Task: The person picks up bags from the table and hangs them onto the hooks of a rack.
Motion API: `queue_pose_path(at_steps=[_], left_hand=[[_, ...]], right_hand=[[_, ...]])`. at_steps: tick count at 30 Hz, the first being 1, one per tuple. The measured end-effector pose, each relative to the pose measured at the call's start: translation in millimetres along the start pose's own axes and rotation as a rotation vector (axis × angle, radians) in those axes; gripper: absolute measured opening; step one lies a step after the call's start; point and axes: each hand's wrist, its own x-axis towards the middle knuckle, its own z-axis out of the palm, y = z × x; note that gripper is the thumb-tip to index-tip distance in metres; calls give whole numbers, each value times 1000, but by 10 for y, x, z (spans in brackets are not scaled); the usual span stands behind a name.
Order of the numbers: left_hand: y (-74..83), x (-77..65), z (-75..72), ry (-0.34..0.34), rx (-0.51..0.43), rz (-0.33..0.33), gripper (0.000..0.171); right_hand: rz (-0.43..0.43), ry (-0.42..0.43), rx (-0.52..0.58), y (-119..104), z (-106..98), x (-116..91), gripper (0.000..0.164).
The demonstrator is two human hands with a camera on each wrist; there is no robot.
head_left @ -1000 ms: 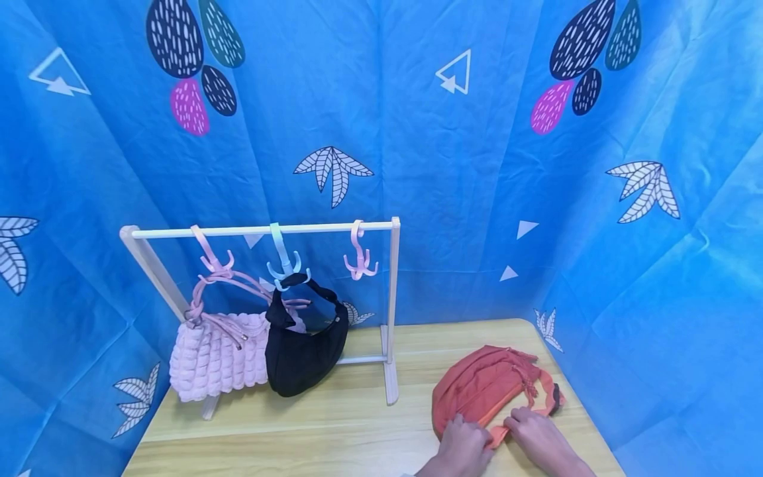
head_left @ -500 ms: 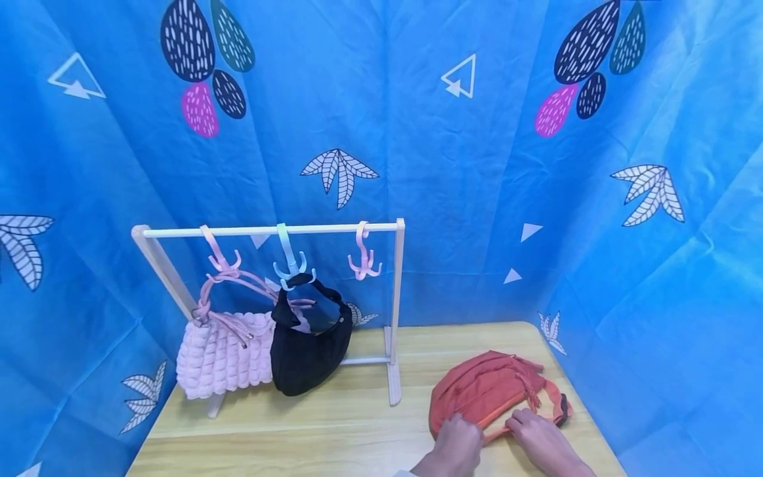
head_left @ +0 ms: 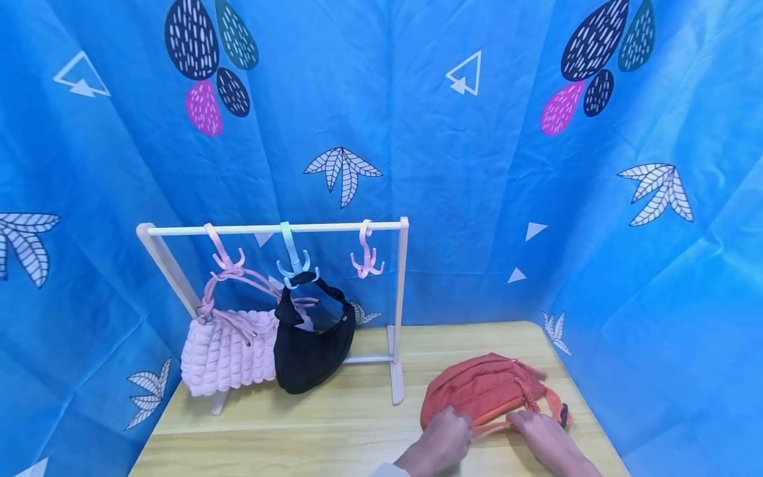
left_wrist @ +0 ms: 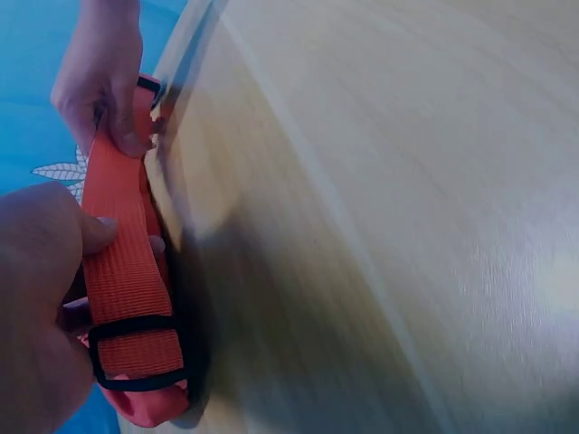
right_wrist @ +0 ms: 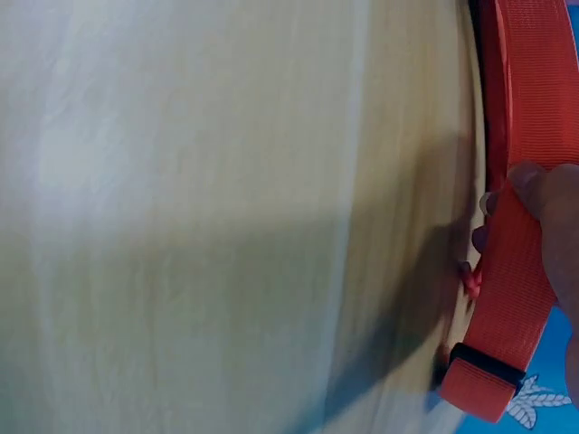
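Note:
A rust-red waist bag (head_left: 471, 387) lies at the right of the table in the head view. Along its near edge, my left hand (head_left: 444, 440) pinches the orange-red webbing strap (left_wrist: 127, 208), thumb on top, close to a black slider buckle (left_wrist: 140, 353). Farther right, my right hand (head_left: 545, 440) pinches the same strap between thumb and fingers. That strap runs fairly straight between both hands. In the right wrist view another black slider (right_wrist: 488, 366) shows beyond the right hand. Part of the bag is hidden behind my left hand.
A white rack (head_left: 334, 228) stands at the left, carrying two pink hooks and a blue one. A pink puffy bag (head_left: 229, 358) and a black shoulder bag (head_left: 312, 358) hang from it; the right pink hook (head_left: 366, 260) holds no bag. Blue patterned cloth surrounds the wooden table (head_left: 298, 430).
My left hand has moved left along the bag's near edge, and the gap between the hands is wider. The strap between them looks straighter. The bag has shifted slightly left.

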Motion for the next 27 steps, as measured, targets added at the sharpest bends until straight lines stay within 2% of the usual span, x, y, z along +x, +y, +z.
queue_pose_path(at_steps=[7, 13, 19, 23, 27], left_hand=[[-67, -41, -105, 16, -49, 16, 14], [-126, -66, -146, 44, 3, 45, 15], [-189, -100, -187, 77, 44, 72, 16], [-227, -117, -266, 98, 60, 85, 17], [-280, -134, -360, 126, 46, 99, 14]], right_hand=[[-43, 119, -3, -38, -66, 60, 28], [-41, 106, 53, -77, -131, 119, 29], [-67, 133, 53, -108, -188, 174, 38], [-73, 165, 29, -138, -233, 229, 44], [-43, 202, 44, -187, -279, 298, 35]])
